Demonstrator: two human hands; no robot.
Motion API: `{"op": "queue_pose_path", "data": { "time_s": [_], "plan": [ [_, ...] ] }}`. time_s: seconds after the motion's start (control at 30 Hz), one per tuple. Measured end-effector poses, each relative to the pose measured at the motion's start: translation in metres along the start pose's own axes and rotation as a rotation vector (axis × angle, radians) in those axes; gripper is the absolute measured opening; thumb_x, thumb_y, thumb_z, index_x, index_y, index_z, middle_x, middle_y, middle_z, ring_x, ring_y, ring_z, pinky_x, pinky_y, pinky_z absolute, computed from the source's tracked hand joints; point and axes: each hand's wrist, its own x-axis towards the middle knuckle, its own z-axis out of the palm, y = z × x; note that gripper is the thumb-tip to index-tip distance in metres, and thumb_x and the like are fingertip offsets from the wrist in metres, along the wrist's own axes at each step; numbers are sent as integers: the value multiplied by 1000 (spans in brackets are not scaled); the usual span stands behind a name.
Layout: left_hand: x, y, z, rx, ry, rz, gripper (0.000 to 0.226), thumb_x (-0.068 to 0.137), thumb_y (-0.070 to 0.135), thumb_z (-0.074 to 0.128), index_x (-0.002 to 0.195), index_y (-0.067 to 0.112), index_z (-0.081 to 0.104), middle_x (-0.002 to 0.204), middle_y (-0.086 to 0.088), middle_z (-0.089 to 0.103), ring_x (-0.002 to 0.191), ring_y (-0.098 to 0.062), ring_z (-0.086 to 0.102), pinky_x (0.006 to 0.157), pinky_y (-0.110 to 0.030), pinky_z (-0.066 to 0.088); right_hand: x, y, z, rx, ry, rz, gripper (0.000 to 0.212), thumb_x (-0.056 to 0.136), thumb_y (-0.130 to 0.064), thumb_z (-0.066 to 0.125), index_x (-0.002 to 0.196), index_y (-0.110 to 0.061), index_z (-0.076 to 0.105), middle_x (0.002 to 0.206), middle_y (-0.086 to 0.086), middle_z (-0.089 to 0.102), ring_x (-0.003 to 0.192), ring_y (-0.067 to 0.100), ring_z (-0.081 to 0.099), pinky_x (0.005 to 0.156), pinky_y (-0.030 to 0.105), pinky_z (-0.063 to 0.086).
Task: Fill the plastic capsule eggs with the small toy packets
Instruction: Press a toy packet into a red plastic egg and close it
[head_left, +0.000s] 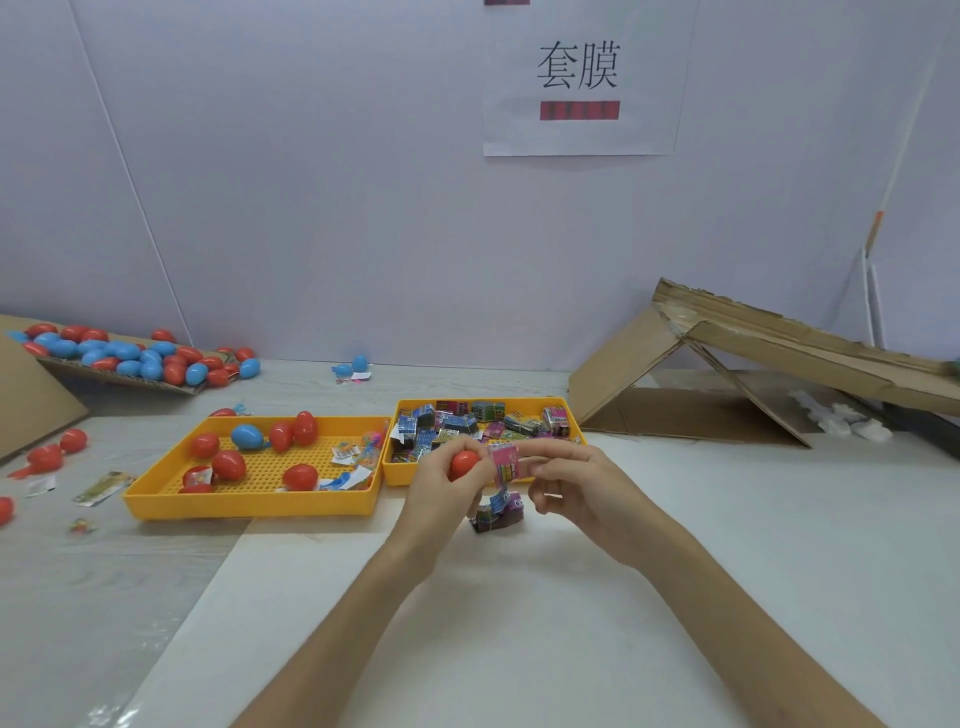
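Gripping a red egg (463, 464), the left hand (439, 493) is holding it above the table (519, 623), just on the near side of the right tray (570, 413). Its fingers are curling round the egg, and only the egg's upper face is showing. The right hand (569, 480) is pinching a pink packet (505, 461) between thumb and fingers, immediately right of the egg; whether packet and egg are touching cannot be told. A strip (500, 506) of further packets is hanging down from the pink packet, and its lower end is lying at the table surface, between the two wrists.

The right tray is holding a loose heap (467, 423) of packets. The left tray (249, 506) is standing against it on the left and is holding several red eggs, one blue egg (247, 435) and a few scraps of wrapper. At far left, a pile (135, 358) of red and blue eggs is lying on a tilted cardboard sheet. Loose eggs (72, 440) are lying on the table left of the left tray. A torn box (727, 358) is leaning at far right. A sign (576, 130) is hanging on the far wall.
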Motion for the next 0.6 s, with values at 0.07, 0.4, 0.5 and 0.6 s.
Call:
{"op": "queue_pose_path", "data": {
  "time_s": [0.07,0.4,0.5,0.6],
  "plan": [
    [0,4,-1,-115,-31,-47,7,99,14,59,93,12,58,80,-6,56,59,-14,51,57,-25,45,1,-1,-2,48,29,-2,36,92,9,51,104,-10,78,86,14,68,53,19,53,57,26,48],
    [2,10,-10,-591,-23,-143,42,96,49,49,112,17,72,75,1,53,64,-9,55,59,-25,55,3,-3,-6,105,72,-3,33,90,8,54,109,-8,76,91,13,73,48,18,52,54,25,50],
    [3,9,-11,-589,-92,-115,41,93,50,52,112,23,76,80,1,58,68,-11,55,72,-34,59,2,-2,-4,115,51,7,33,91,8,55,104,-11,78,94,15,74,49,18,52,55,25,50],
    [3,5,-9,-499,-118,-90,38,92,48,55,116,27,74,91,0,66,76,-12,61,90,-47,57,1,-3,-5,141,49,13,33,92,7,54,108,-11,75,89,11,75,48,17,52,55,25,51]
  ]
}}
